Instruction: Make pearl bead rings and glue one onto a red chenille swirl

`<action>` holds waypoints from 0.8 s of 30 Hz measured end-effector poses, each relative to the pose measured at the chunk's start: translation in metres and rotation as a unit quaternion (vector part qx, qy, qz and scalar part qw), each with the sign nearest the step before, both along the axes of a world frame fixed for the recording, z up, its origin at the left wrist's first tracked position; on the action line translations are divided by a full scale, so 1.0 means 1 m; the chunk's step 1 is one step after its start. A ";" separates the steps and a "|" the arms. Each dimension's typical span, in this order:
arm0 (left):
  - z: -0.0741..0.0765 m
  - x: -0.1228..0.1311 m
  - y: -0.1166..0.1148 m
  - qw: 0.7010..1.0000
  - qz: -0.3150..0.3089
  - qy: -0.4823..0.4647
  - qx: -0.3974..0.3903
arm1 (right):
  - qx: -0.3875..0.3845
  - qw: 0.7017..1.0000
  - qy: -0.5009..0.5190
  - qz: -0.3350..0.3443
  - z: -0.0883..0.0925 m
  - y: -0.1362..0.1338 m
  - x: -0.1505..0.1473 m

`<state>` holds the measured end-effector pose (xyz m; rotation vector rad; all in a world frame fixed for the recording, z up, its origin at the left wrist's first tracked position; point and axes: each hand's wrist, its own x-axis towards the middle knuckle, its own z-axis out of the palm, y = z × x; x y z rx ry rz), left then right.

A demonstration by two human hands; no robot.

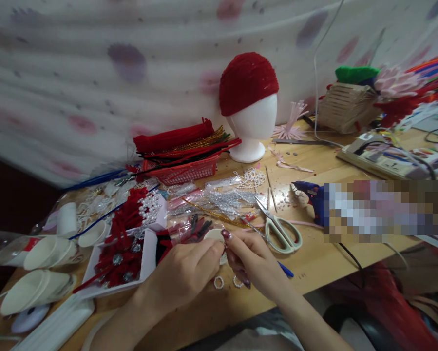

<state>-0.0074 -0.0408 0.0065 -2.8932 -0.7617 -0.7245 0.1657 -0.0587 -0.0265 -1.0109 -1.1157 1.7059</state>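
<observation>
My left hand [184, 273] and my right hand [251, 261] meet near the table's front edge, both with fingers pinched on a small white round piece [214, 235] held between them. Two small pearl bead rings [219, 282] lie on the wooden table [324, 253] just below my fingers. Pale-handled scissors [279, 226] lie right of my right hand, and a blue pen [286, 269] pokes out from under it.
A white tray of red flowers [122, 253] sits left of my hands, with stacked paper cups [39, 273] further left. A red basket of pipe cleaners [184, 170], a foam head with a red cap [250, 105] and a blue glue gun [310, 195] stand behind.
</observation>
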 end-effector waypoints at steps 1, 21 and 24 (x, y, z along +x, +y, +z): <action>0.000 0.000 -0.003 1.000 0.001 -0.008 0.000 | 0.003 1.000 -0.008 0.002 -0.001 -0.001 0.003; -0.092 0.019 -0.057 0.980 0.070 0.140 -0.125 | 0.257 0.897 -0.360 -0.016 -0.074 -0.067 0.051; -0.089 0.021 -0.054 0.969 0.073 0.177 -0.155 | 0.276 0.885 -0.375 -0.025 -0.080 -0.068 0.047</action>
